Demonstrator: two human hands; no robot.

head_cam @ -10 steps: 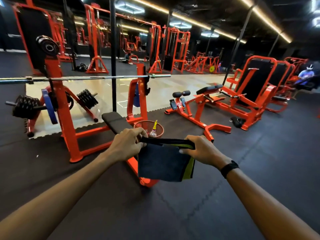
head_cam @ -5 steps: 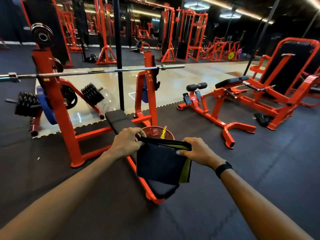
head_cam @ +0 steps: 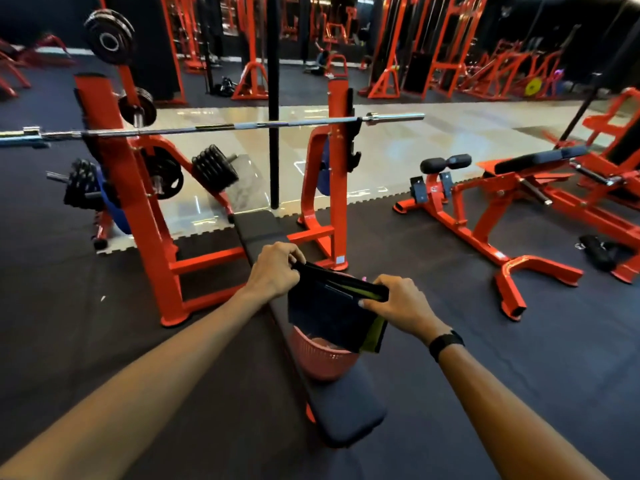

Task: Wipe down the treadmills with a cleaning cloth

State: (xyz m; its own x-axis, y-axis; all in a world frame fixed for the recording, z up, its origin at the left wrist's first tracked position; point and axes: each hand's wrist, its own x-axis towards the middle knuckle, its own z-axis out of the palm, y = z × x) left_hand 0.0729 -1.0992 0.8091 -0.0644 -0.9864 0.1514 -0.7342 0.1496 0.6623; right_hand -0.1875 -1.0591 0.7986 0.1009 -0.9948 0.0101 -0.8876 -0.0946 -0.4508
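Your left hand [head_cam: 273, 270] and right hand [head_cam: 398, 303] both pinch the cloth's [head_cam: 329, 317] top edge; it hangs below your fingers (long axis hand-to-hand).

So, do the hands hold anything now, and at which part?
Both hold the folded dark cloth with a yellow-green layer by its top edge: left hand at the left corner, right hand at the right.

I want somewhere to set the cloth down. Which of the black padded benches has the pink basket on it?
The flat bench under the barbell rack, directly below both hands; the bench at right carries nothing.
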